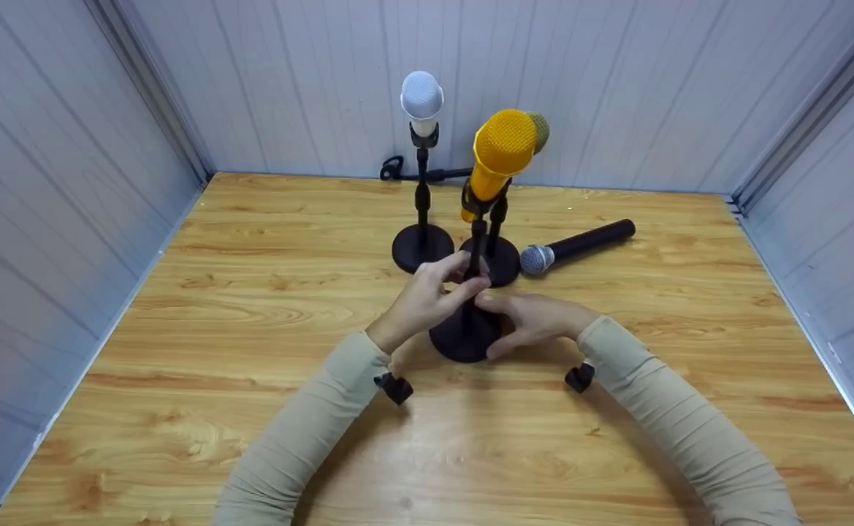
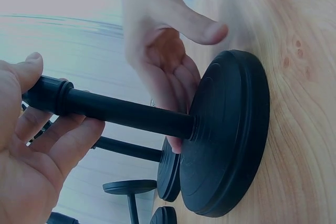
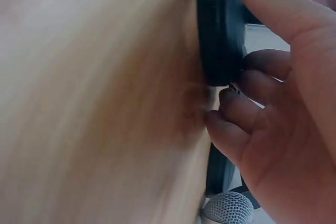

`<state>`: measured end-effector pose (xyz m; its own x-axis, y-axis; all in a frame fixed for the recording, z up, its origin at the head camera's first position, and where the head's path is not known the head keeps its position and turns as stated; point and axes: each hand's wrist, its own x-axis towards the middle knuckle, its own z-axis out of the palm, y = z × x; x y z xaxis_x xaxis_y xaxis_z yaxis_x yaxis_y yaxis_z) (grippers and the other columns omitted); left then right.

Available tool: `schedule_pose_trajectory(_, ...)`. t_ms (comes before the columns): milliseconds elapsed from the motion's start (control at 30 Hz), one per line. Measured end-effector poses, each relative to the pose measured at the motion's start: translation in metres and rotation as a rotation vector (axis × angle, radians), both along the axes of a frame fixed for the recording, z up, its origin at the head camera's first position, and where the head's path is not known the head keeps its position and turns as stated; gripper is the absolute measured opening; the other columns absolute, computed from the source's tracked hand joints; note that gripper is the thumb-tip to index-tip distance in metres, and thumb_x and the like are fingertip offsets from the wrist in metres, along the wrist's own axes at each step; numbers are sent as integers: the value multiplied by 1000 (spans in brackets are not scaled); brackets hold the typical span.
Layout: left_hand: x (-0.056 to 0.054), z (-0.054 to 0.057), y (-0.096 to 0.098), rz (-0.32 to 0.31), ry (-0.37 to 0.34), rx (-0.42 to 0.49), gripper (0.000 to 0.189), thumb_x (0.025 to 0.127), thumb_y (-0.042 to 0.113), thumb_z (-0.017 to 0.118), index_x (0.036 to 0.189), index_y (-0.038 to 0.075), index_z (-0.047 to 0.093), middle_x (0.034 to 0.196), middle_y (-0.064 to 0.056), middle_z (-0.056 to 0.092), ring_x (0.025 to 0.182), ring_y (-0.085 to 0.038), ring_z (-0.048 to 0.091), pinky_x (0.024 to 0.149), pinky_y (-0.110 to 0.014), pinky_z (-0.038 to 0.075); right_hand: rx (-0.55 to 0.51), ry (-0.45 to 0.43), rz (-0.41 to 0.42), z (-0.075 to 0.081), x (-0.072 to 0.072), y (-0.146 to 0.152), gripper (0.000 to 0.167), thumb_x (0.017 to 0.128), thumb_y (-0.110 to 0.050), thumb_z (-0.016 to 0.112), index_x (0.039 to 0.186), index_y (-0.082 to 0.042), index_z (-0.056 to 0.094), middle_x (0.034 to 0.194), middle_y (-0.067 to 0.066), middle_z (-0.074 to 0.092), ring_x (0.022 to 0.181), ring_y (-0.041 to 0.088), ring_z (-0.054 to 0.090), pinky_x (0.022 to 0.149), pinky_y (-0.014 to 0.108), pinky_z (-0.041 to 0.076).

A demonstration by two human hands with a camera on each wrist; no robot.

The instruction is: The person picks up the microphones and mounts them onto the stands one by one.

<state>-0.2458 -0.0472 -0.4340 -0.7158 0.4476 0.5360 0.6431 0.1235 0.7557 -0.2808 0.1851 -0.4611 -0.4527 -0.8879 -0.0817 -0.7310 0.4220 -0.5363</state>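
Observation:
A black microphone stand [image 1: 463, 340] with a round base stands upright, bearing a yellow microphone [image 1: 501, 150] in its clip at the top. My left hand [image 1: 427, 292] grips the stand's pole, thumb on one side and fingers round the other, at the collar [image 2: 47, 95] in the left wrist view. Beside the round base [image 2: 226, 135] is my right hand [image 1: 536, 321], thumb spread and fingers loosely bent. Its fingertips [image 3: 239, 72] are right at the base's edge in the right wrist view, and the thumb lies along the base's upper side.
Behind stand a white microphone [image 1: 422, 95] on its own stand [image 1: 423, 248] and another stand [image 1: 503, 263] with a microphone [image 1: 540, 131] mostly hidden by the yellow one. A black microphone [image 1: 580, 245] lies at the right. Another black stand [image 1: 445, 175] lies along the back wall [image 1: 288, 88].

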Motion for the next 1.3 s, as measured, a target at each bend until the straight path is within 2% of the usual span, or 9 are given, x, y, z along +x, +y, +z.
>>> schedule_pose_trajectory(133, 0, 0, 1, 1, -13, -6, 12, 101, 19, 66, 106, 8, 67, 98, 3, 72, 92, -11, 69, 83, -30, 57, 10, 14, -52, -3, 0, -3, 69, 82, -47, 84, 133, -13, 53, 132, 3, 58, 117, 18, 56, 104, 39, 45)
schedule_pose_trajectory(267, 1, -1, 1, 6, -11, 8, 11, 100, 17, 68, 106, 8, 68, 97, 2, 72, 92, -12, 69, 82, -31, 57, 20, 26, -74, -4, 1, -5, 65, 80, -49, 85, 124, -13, 54, 121, 2, 60, 107, 19, 59, 99, 39, 48)
schedule_pose_trajectory(433, 2, -1, 0, 14, 0, 27, 11, 98, 13, 69, 106, 6, 68, 97, -1, 73, 90, -15, 69, 81, -33, 57, 21, 32, -81, -4, 2, -7, 65, 79, -49, 86, 123, -13, 55, 121, 2, 62, 107, 20, 60, 99, 41, 48)
schedule_pose_trajectory(733, 1, -2, 0, 26, 1, 0, 14, 100, 20, 67, 106, 8, 68, 98, 3, 72, 93, -10, 68, 84, -31, 57, 54, 33, -125, -5, 2, -7, 68, 77, -54, 85, 126, -16, 57, 122, 2, 63, 109, 21, 62, 100, 40, 49)
schedule_pose_trajectory(933, 1, 6, -3, -8, 4, -45, 15, 101, 19, 66, 107, 6, 68, 99, 2, 71, 93, -11, 68, 85, -30, 57, 40, 26, -135, -6, 2, -6, 69, 77, -54, 85, 128, -17, 57, 122, 3, 64, 106, 21, 62, 98, 40, 49)
schedule_pose_trajectory(1033, 0, 13, -6, -38, -17, -83, 21, 100, 18, 67, 115, 3, 67, 108, -1, 71, 98, -14, 68, 89, -32, 56, 40, 11, -142, -7, 2, -5, 69, 77, -53, 86, 129, -18, 57, 124, 1, 63, 109, 19, 61, 100, 38, 48)
schedule_pose_trajectory(1100, 0, 18, -8, -68, -41, -88, 31, 99, 15, 69, 126, 0, 62, 118, -4, 69, 105, -17, 67, 93, -36, 55, 48, 0, -147, -8, 1, -5, 70, 77, -54, 85, 131, -19, 57, 128, 1, 62, 114, 19, 60, 103, 38, 46)
schedule_pose_trajectory(1200, 0, 23, -10, -123, -85, -60, 49, 98, 6, 68, 143, -1, 50, 131, -9, 64, 115, -21, 64, 97, -42, 54, 60, -11, -154, -7, 0, -4, 77, 77, -55, 85, 139, -21, 55, 138, 0, 59, 122, 20, 57, 108, 39, 43)
schedule_pose_trajectory(1300, 0, 23, -10, -170, -93, -32, 60, 97, -2, 65, 152, 3, 40, 132, -12, 64, 118, -22, 64, 95, -45, 55, 59, -20, -152, -7, -1, -3, 83, 77, -55, 85, 147, -23, 51, 144, 0, 56, 125, 20, 56, 109, 39, 42)
